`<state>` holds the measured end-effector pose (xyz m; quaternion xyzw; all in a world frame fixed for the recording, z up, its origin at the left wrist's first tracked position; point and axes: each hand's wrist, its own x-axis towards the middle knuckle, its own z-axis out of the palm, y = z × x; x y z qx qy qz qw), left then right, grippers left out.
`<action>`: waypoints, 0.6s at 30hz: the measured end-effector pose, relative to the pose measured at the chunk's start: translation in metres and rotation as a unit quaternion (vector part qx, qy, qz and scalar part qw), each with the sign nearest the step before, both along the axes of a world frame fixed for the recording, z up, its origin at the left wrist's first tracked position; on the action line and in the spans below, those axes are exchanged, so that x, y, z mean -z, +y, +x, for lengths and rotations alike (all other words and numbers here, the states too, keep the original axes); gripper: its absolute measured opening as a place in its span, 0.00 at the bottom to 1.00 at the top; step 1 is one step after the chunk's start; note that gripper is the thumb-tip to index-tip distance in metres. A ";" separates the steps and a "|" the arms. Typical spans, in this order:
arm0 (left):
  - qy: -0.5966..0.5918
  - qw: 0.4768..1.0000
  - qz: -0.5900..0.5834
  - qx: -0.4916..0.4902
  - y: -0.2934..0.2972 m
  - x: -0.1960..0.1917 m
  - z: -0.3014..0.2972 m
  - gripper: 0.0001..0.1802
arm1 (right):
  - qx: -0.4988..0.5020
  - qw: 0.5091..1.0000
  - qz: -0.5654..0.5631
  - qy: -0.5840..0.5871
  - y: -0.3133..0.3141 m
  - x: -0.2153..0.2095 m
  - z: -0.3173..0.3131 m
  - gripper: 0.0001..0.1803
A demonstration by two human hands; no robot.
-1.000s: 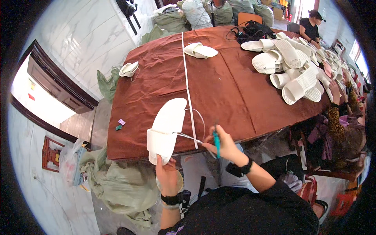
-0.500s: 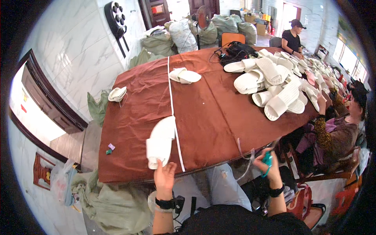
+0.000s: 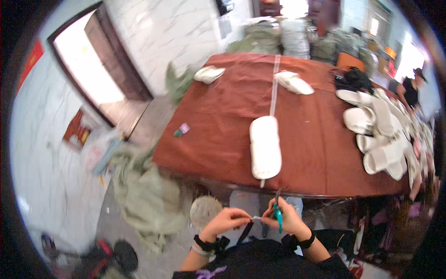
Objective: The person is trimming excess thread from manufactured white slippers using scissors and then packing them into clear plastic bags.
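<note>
My right hand (image 3: 289, 217) is closed round teal-handled scissors (image 3: 278, 216), blades pointing up toward the table edge. My left hand (image 3: 226, 222) faces it, thumb and fingers pinched together. Between the fingertips of both hands shows a thin whitish strip (image 3: 256, 217), small and blurred. Both hands are close to my body, just off the table's near edge. Beyond them, a white slipper sole (image 3: 266, 160) lies lengthwise on the brown-covered table (image 3: 213, 125), overlapping another white piece, and no hand touches it.
White slippers lie far left (image 3: 209, 74) and far middle (image 3: 294, 83). A slipper pile (image 3: 383, 158) covers the table's right side, near a black bag (image 3: 353, 81). A small purple-and-green item (image 3: 182, 129) sits at left. A green sack (image 3: 148, 195) and round tub (image 3: 205, 211) stand below. Another person (image 3: 411, 90) is far right.
My left hand has left the white slipper piece and come back toward my body. My right hand has moved left with the scissors to meet it. The view has swung left.
</note>
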<state>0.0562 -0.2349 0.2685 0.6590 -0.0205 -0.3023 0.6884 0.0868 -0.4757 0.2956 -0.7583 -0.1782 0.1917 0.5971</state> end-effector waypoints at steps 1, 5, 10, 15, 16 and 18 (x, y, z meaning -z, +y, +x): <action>-0.043 0.998 0.021 -0.030 0.014 0.016 -0.006 0.08 | -0.006 1.000 0.017 -0.021 0.004 0.004 0.000 0.21; -0.087 0.943 -0.030 -0.319 0.088 0.064 -0.023 0.05 | 0.011 0.999 0.051 -0.002 0.007 0.019 0.005 0.23; -0.063 0.806 -0.095 -0.581 0.173 0.142 -0.047 0.05 | 0.108 0.985 0.101 0.089 -0.001 0.003 0.006 0.20; 0.073 0.745 -0.199 -0.632 0.203 0.240 -0.041 0.10 | 0.186 0.976 0.093 0.066 -0.040 0.012 0.006 0.19; 0.089 0.739 -0.189 -0.640 0.205 0.259 -0.039 0.10 | 0.210 0.970 0.099 0.069 -0.043 0.013 0.005 0.19; 0.093 0.730 -0.182 -0.652 0.209 0.290 -0.045 0.16 | 0.218 0.971 0.086 0.044 -0.045 0.011 0.003 0.15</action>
